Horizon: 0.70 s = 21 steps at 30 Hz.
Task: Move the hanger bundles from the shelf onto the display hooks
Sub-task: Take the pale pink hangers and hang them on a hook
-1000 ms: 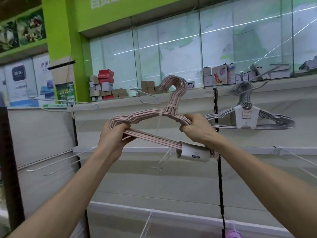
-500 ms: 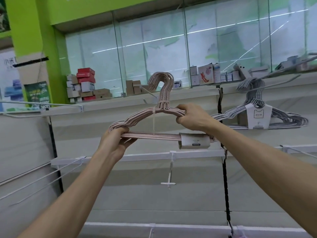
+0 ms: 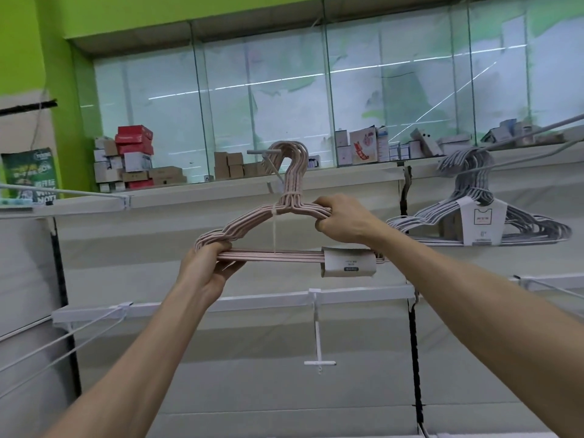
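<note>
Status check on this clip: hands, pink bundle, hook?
Left hand grips pink hanger bundle at its corner; right hand grips its shoulder. Bundle's hooks at display hook tip. Grey bundle already hung.

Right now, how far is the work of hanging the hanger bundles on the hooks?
Done: one grey hanger bundle hangs on a display hook. In hand: the left hand and right hand grip the pink hanger bundle, its hook tops at the tip of another display hook. Left: sliding it fully on; other bundles are not in view.
</note>
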{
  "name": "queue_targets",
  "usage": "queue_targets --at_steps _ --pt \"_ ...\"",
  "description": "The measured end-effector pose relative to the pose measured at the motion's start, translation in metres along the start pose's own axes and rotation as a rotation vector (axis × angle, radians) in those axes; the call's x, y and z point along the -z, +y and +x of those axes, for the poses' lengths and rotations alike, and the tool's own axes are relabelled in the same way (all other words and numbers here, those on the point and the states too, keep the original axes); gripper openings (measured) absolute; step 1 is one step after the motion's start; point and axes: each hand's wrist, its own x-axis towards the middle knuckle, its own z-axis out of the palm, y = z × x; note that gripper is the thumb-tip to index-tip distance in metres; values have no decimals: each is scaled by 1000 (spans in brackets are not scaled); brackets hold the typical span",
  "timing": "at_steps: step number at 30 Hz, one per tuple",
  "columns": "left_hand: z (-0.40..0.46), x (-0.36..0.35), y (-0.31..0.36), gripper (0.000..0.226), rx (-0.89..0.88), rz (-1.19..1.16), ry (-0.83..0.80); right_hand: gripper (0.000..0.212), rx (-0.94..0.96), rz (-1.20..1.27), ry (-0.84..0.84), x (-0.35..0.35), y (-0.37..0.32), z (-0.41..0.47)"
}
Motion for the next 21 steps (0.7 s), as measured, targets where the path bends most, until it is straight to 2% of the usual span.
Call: queue_targets --at_steps 8,17,21 --pt "30 9 -18 21 39 -17 8 16 -25 -4 -25 -22 11 20" --pt "59 11 -41 22 61 -35 34 19 -45 -35 -83 -45 30 39" --pt "68 9 -52 22 80 -48 32 27 -53 -61 -88 -51 36 46"
